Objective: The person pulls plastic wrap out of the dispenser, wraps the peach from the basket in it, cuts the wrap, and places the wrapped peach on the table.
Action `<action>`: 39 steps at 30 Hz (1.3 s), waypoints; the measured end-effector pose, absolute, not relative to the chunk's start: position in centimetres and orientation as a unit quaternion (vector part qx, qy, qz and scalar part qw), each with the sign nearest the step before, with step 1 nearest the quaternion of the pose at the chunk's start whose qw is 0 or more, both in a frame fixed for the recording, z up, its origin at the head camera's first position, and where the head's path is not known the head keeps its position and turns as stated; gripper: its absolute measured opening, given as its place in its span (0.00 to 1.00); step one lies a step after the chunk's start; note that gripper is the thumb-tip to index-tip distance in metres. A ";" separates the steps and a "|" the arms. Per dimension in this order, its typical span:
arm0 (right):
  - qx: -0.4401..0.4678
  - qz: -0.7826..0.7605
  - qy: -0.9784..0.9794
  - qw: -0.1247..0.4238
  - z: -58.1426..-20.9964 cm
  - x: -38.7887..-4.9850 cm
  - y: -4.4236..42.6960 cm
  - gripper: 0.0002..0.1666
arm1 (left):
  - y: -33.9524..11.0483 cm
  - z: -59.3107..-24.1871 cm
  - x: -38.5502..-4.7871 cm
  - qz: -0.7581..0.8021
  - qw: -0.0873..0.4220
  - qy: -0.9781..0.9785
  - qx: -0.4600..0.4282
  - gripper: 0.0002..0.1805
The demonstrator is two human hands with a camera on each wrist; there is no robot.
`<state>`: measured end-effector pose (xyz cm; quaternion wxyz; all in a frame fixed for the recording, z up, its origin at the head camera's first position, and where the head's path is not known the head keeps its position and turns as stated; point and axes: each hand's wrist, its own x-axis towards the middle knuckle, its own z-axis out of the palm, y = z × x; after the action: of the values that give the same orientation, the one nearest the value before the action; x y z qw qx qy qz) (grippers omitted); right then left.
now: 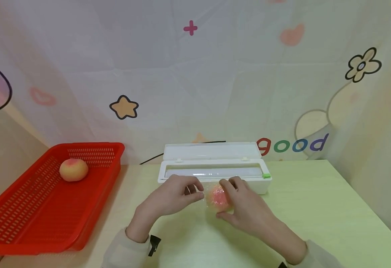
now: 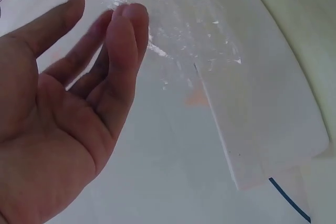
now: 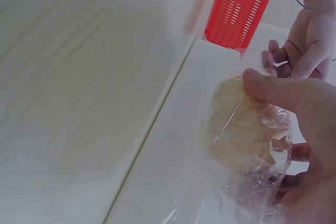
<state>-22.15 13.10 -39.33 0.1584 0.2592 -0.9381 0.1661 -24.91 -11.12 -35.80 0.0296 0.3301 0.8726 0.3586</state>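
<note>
A pink and yellow peach (image 1: 219, 198) wrapped in clear film is gripped by my right hand (image 1: 249, 208), with the thumb below and the fingers above. In the right wrist view the thumb lies on the wrapped peach (image 3: 236, 129), and loose film hangs from it. My left hand (image 1: 173, 195) is just left of the peach, its fingers bent loosely. The left wrist view has the left hand (image 2: 68, 93) with its fingertips at the crinkled film (image 2: 194, 35) and its thumb apart; whether they touch the film, I cannot tell.
Behind the hands stands a white film dispenser (image 1: 212, 161), lid raised, with a roll (image 1: 215, 172) inside and a green piece (image 1: 266, 175) at its right end. A red basket (image 1: 48, 208) at the left holds another peach (image 1: 73, 169). A patterned curtain hangs behind the table.
</note>
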 end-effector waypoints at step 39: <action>0.317 0.203 -0.859 0.347 -38.8 -21.6 12.4 0.54 | -7.8 -37.3 -24.7 0.552 0.016 0.812 0.186 0.11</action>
<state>-21.57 12.43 -38.84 0.3468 0.3172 -0.8589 0.2032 -24.72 -7.81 -37.29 0.0160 0.1862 0.8123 0.5525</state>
